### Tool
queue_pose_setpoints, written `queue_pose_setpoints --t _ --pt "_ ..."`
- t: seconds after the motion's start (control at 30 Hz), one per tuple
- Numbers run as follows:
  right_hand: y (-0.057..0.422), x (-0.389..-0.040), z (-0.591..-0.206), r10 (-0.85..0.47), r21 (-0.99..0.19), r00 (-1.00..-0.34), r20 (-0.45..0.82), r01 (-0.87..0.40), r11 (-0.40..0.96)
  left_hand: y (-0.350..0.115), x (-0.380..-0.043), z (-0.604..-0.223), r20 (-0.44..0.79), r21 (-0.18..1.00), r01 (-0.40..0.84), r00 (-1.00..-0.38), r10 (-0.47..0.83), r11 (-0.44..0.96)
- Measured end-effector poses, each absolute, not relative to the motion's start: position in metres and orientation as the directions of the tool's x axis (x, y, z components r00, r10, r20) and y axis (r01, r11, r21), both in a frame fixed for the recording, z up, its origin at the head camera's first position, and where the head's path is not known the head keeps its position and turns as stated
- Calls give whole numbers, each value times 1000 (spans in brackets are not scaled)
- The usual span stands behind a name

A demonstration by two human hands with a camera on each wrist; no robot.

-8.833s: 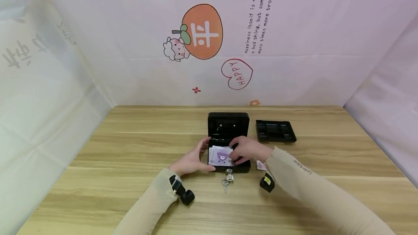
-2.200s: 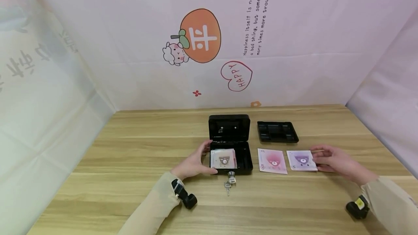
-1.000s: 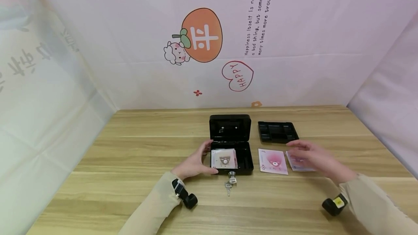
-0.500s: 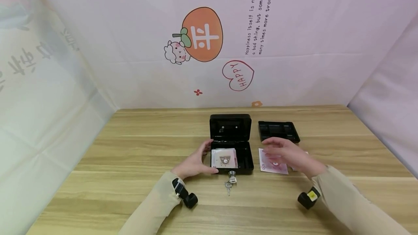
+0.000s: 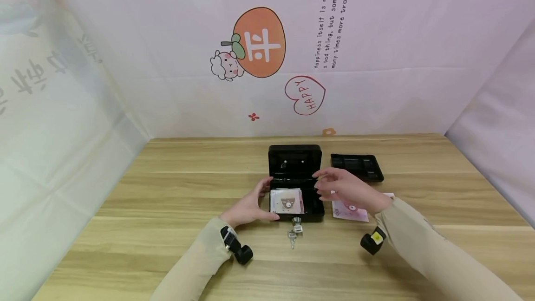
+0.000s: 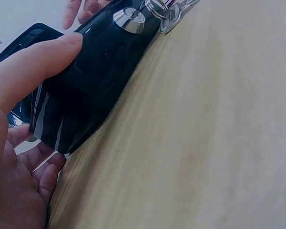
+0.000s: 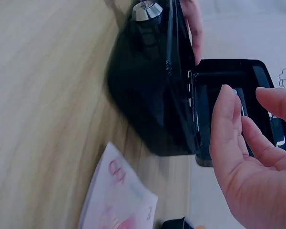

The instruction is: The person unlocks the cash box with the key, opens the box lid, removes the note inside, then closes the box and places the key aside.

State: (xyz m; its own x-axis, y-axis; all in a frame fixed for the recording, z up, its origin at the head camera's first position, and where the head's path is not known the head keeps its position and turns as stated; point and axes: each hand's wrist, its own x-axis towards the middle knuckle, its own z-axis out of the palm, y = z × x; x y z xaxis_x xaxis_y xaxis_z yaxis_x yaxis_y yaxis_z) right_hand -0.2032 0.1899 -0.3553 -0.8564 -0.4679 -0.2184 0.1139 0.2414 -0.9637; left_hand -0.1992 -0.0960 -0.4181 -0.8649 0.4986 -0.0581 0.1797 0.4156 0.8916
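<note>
A black cash box stands on the table with its lid raised. Inside, on the left, lies a stack of play banknotes with a brownish bear note on top. My left hand grips the box's left side, its thumb across the front edge and its fingers at the side. Above the box's right part hovers my right hand, fingers loosely bent and holding nothing. Below it on the table lies a pink 100 note. A sliver of the purple notes shows behind my right wrist.
A key sits in the lock at the box's front, with a second key hanging onto the table. A black compartment tray lies behind my right hand. Printed cloth screens the table's back and sides.
My right hand has let go of the purple notes on the right and moved left over the box. Earlier, purple notes topped the box's stack. My left hand stays put.
</note>
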Motion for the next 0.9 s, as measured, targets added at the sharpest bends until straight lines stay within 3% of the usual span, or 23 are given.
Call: queue_pose_setpoints --t 0.9 --pt "153 -217 -355 -491 -911 -805 -333 141 387 -95 -200 -420 -61 890 176 -868 493 421"
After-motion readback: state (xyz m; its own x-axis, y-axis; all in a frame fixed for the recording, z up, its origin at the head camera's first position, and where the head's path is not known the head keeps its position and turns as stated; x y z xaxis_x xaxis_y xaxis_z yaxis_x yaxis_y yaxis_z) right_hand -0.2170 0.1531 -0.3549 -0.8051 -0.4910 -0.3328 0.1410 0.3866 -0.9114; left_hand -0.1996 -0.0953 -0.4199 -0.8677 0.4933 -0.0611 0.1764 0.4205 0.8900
